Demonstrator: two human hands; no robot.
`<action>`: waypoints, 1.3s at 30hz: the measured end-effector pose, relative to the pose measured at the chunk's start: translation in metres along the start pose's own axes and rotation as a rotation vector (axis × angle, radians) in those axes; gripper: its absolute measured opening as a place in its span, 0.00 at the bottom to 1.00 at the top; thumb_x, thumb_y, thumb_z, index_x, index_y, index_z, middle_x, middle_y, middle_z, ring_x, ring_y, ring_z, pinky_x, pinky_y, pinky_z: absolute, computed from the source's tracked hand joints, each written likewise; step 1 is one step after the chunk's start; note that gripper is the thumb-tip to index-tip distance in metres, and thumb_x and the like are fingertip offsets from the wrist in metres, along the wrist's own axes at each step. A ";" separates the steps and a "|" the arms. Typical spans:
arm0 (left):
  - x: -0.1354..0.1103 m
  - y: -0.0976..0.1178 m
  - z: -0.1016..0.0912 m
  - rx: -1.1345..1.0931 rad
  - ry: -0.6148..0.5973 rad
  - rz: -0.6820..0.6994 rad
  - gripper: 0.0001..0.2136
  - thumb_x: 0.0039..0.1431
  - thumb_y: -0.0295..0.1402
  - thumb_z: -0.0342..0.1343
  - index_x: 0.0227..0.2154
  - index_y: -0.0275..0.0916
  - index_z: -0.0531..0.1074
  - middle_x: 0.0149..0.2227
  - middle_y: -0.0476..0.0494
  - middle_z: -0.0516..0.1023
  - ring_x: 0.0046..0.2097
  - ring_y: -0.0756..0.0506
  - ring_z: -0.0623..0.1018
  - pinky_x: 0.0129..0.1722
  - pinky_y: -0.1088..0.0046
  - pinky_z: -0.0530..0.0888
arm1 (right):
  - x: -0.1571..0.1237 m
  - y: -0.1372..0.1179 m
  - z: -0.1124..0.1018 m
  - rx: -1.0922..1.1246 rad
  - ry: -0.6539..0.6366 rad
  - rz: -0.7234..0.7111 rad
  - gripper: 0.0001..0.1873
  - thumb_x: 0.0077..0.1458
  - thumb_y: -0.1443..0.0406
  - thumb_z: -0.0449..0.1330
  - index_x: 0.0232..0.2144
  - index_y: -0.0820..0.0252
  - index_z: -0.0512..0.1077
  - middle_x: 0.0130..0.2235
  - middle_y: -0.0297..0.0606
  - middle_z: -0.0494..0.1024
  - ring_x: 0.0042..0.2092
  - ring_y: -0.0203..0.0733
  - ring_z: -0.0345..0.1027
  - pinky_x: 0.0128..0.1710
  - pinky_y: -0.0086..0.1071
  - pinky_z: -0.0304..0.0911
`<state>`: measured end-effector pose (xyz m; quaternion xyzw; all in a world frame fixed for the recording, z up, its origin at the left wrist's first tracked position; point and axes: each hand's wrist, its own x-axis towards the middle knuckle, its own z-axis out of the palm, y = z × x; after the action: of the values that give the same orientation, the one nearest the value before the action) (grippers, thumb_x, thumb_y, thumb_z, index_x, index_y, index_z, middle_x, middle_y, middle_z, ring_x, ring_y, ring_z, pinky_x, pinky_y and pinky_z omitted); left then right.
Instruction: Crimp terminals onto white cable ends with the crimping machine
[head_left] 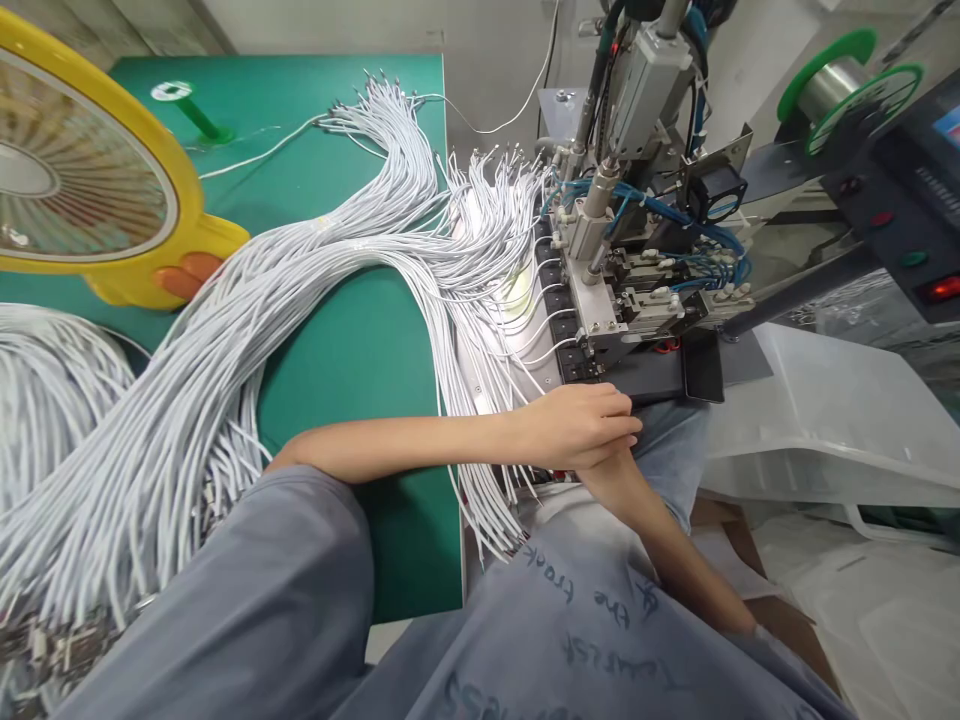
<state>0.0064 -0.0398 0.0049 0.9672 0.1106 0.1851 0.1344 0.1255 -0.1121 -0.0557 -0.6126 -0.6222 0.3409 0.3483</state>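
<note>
My left hand [577, 425] reaches across from the left and rests at the front edge of the machine's black fixture [660, 375], fingers pressed together and pointing right. What they hold, if anything, is hidden. My right hand [611, 470] comes up from the lower right and lies under the left hand; its fingers are covered. A big bundle of white cables [247, 330] sweeps across the green mat [337, 360]. Their stripped ends fan out toward the row of black clamps [555, 300] on the machine.
The wire-processing machine [637, 200] with blue hoses stands behind my hands. A yellow fan [82, 170] sits at the far left, a green spool [187, 105] behind it. A solder reel [832, 85] is at top right, a white plastic bin [825, 420] at right.
</note>
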 end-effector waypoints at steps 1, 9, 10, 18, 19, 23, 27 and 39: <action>0.000 -0.002 0.000 -0.037 0.017 -0.031 0.14 0.65 0.32 0.40 0.42 0.32 0.69 0.39 0.37 0.73 0.41 0.46 0.71 0.40 0.71 0.69 | 0.004 -0.004 -0.009 0.026 -0.023 0.001 0.05 0.46 0.69 0.55 0.29 0.54 0.67 0.27 0.37 0.71 0.34 0.44 0.67 0.33 0.36 0.65; 0.000 -0.035 0.010 -0.238 0.130 -0.311 0.15 0.65 0.30 0.41 0.48 0.30 0.67 0.37 0.40 0.72 0.37 0.49 0.73 0.36 0.74 0.71 | 0.029 -0.018 -0.042 0.445 0.408 0.147 0.13 0.44 0.63 0.63 0.36 0.60 0.71 0.29 0.35 0.75 0.31 0.37 0.69 0.33 0.32 0.66; 0.001 -0.038 0.010 -0.236 0.169 -0.301 0.14 0.64 0.29 0.42 0.45 0.30 0.69 0.34 0.41 0.72 0.35 0.50 0.73 0.35 0.75 0.71 | 0.031 -0.019 -0.041 0.499 0.414 0.146 0.14 0.44 0.63 0.63 0.36 0.60 0.71 0.30 0.36 0.76 0.33 0.38 0.70 0.35 0.33 0.67; 0.003 -0.041 0.001 -0.271 0.324 -0.184 0.10 0.62 0.27 0.45 0.37 0.31 0.72 0.31 0.43 0.70 0.32 0.52 0.71 0.32 0.78 0.70 | 0.042 -0.021 -0.034 0.716 0.371 0.126 0.09 0.48 0.59 0.61 0.28 0.60 0.72 0.25 0.33 0.70 0.23 0.31 0.60 0.23 0.28 0.59; 0.003 -0.041 0.001 -0.284 0.316 -0.182 0.10 0.62 0.27 0.45 0.37 0.31 0.72 0.31 0.43 0.71 0.32 0.52 0.71 0.32 0.78 0.70 | 0.043 -0.020 -0.033 0.681 0.377 0.100 0.09 0.48 0.60 0.61 0.28 0.60 0.72 0.26 0.33 0.70 0.23 0.30 0.59 0.22 0.27 0.58; 0.003 -0.043 0.003 -0.316 0.283 -0.173 0.10 0.61 0.26 0.45 0.35 0.33 0.72 0.29 0.45 0.70 0.30 0.53 0.71 0.29 0.79 0.69 | 0.045 -0.016 -0.038 0.510 0.377 -0.001 0.06 0.48 0.62 0.60 0.26 0.60 0.73 0.30 0.36 0.73 0.30 0.35 0.65 0.29 0.29 0.62; 0.003 -0.046 0.006 -0.304 0.237 -0.171 0.10 0.59 0.24 0.44 0.32 0.33 0.71 0.26 0.47 0.69 0.27 0.53 0.69 0.26 0.80 0.67 | 0.048 -0.015 -0.053 0.415 0.237 -0.031 0.06 0.47 0.64 0.61 0.24 0.61 0.74 0.25 0.33 0.70 0.26 0.33 0.62 0.25 0.29 0.57; 0.002 -0.043 0.010 -0.421 0.422 -0.224 0.07 0.57 0.26 0.52 0.27 0.34 0.74 0.23 0.48 0.72 0.25 0.54 0.70 0.24 0.81 0.66 | 0.051 -0.013 -0.024 0.590 0.442 0.002 0.06 0.45 0.63 0.62 0.23 0.60 0.75 0.21 0.30 0.67 0.24 0.32 0.57 0.24 0.29 0.55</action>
<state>0.0056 -0.0012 -0.0163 0.8401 0.2014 0.3847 0.3252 0.1388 -0.0617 -0.0306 -0.5451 -0.4063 0.3655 0.6358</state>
